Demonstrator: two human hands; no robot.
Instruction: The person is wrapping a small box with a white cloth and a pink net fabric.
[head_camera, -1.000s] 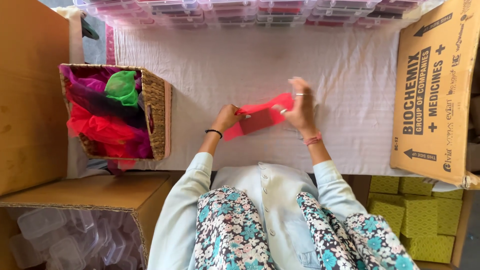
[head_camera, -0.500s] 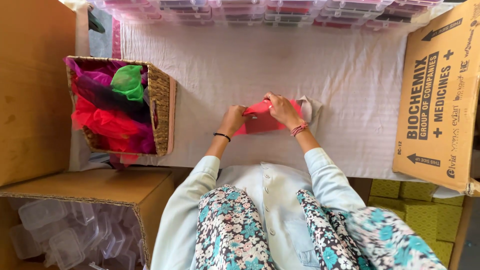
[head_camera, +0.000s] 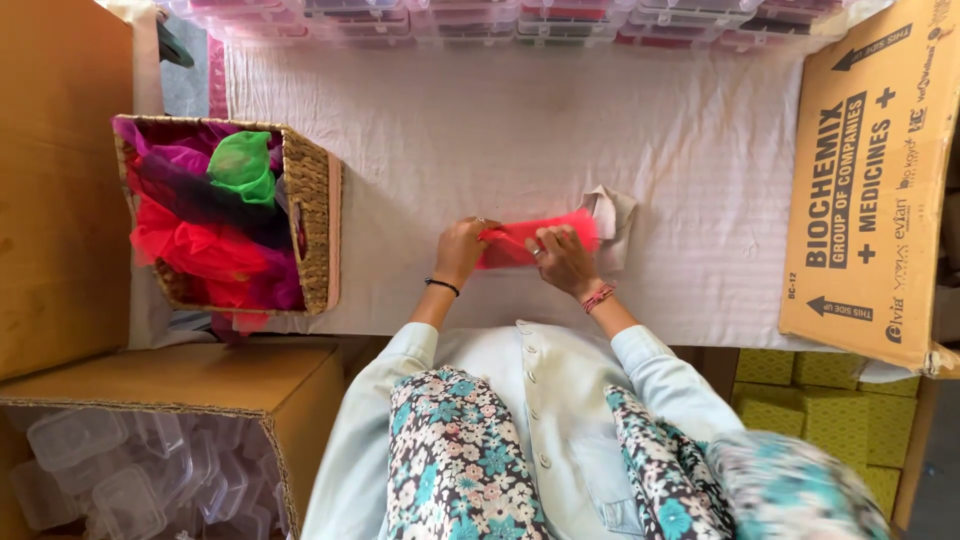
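Observation:
A red net cloth (head_camera: 540, 238), folded into a narrow strip, lies on the white table cover (head_camera: 520, 130) in front of me. My left hand (head_camera: 462, 248) pinches its left end. My right hand (head_camera: 563, 258) presses down on its middle, fingers over the fabric. A crumpled pale grey cloth (head_camera: 612, 215) lies just behind the strip's right end.
A wicker basket (head_camera: 312, 225) at the left holds red, purple and green net cloths (head_camera: 205, 215). Clear plastic boxes (head_camera: 520, 18) line the far edge. A large cardboard carton (head_camera: 865, 180) stands at the right. A carton of plastic tubs (head_camera: 130, 470) sits lower left.
The red cloth was spread wider a second ago; it is now folded into a narrower strip. My right hand came down from its far edge onto the strip.

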